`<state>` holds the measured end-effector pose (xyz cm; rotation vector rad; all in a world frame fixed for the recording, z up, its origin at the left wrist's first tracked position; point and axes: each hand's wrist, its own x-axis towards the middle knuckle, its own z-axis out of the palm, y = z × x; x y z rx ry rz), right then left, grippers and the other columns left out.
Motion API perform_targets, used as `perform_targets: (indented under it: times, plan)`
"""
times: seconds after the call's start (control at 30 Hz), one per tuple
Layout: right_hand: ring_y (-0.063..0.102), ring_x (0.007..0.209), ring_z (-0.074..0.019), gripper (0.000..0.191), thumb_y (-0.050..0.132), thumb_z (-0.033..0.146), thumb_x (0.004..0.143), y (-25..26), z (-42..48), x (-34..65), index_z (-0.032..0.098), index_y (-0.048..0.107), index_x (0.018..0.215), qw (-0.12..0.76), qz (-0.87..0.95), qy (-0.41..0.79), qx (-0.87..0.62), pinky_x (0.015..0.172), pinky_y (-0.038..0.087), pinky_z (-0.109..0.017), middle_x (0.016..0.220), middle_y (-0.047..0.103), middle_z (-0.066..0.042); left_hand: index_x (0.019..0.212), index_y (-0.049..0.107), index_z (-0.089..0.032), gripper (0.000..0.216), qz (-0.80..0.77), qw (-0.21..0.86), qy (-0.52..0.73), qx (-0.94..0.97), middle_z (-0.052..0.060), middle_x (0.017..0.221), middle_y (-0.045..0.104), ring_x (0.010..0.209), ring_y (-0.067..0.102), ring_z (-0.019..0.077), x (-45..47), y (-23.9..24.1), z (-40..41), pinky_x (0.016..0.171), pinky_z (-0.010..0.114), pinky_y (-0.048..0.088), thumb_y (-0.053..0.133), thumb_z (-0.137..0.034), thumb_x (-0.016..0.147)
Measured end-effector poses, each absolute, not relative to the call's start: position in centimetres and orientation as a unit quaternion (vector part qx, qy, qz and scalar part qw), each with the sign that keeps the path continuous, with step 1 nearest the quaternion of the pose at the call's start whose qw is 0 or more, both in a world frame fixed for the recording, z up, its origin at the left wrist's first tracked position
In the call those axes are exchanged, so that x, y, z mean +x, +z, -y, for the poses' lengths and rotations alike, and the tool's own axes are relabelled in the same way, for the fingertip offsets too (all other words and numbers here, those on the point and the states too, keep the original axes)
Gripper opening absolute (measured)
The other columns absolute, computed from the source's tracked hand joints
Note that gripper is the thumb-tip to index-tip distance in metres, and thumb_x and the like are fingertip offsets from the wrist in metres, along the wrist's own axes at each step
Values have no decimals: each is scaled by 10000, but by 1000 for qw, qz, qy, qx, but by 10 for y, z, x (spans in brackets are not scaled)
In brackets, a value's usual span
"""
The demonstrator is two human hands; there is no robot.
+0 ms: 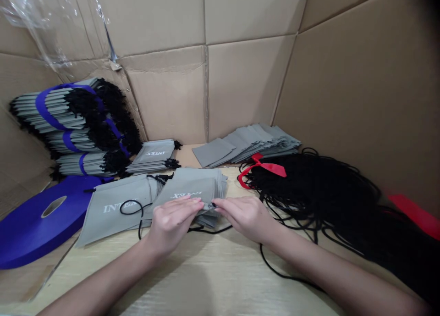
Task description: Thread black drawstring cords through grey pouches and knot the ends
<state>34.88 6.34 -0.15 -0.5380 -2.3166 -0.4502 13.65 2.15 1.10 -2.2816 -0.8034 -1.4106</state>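
Note:
Both of my hands meet over a stack of grey fabric drawstring pouches (187,187) printed with INTEX in white. My left hand (173,226) lies across the stack's near edge, fingers together. My right hand (240,217) comes in from the right, its fingertips pinching the pouch edge beside a small black cord end (213,205). A single flat pouch (113,206) lies to the left, under a loop of black cord (132,208). Another thin black cord (209,230) runs out from under my hands.
Stacked grey pouches with black cord ends and purple bands (72,123) stand at the back left, beside a purple ribbon roll (44,219). A tangled black cord heap (309,187) with red ribbon (264,168) lies right. Cardboard walls (168,96) surround the wooden tabletop (192,279).

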Motion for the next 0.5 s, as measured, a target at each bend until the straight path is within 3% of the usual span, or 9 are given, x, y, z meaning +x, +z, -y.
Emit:
perform_targets:
  times: [0.5]
  plan:
    - [640,630,-121,189,423,260,915,0,-58,346,163,544,1023,314,908,-102,-257,559,404,-216,750,684,-12,931,635,-143,159,270,195,-447,-830,44,835,723,785,682,138,139,11,-21,819,279,549,568,-93,796]
